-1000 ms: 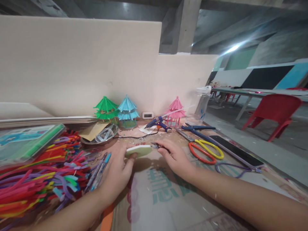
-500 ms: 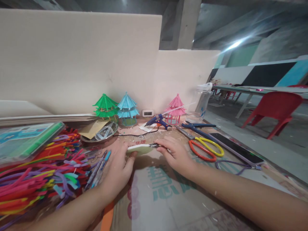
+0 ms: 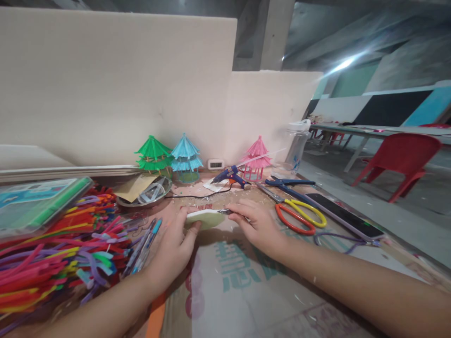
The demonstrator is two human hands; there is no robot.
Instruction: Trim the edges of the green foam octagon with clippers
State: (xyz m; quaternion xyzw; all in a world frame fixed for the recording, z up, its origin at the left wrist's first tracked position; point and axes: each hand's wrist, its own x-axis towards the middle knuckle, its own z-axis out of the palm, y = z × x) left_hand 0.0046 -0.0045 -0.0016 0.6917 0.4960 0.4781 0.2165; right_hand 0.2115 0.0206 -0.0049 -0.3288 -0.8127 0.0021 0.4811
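My left hand (image 3: 181,239) is closed on the left side of a flat, pale green piece with a white edge (image 3: 207,219), its thumb on the near face. In my right hand (image 3: 254,224), a small dark pointed tool (image 3: 224,211) is pinched between thumb and fingers. Its tip lies at the right edge of the pale piece; whether it cuts in or only touches, I cannot tell. Most of the tool is hidden by my fingers. Both hands are above the printed cardboard (image 3: 218,305) on the table.
Pipe cleaners (image 3: 70,263) and pens (image 3: 146,246) lie left, beside a plastic case (image 3: 42,202). Behind stand green (image 3: 153,155), blue (image 3: 185,157) and pink (image 3: 259,157) pavilion models and a glue gun (image 3: 230,176). Scissors (image 3: 299,216) and a phone (image 3: 343,216) lie right.
The pale piece has tipped so that more of its green face shows, and its edge by the tool sits slightly differently. Both hands keep their hold; the camera view has shifted slightly.
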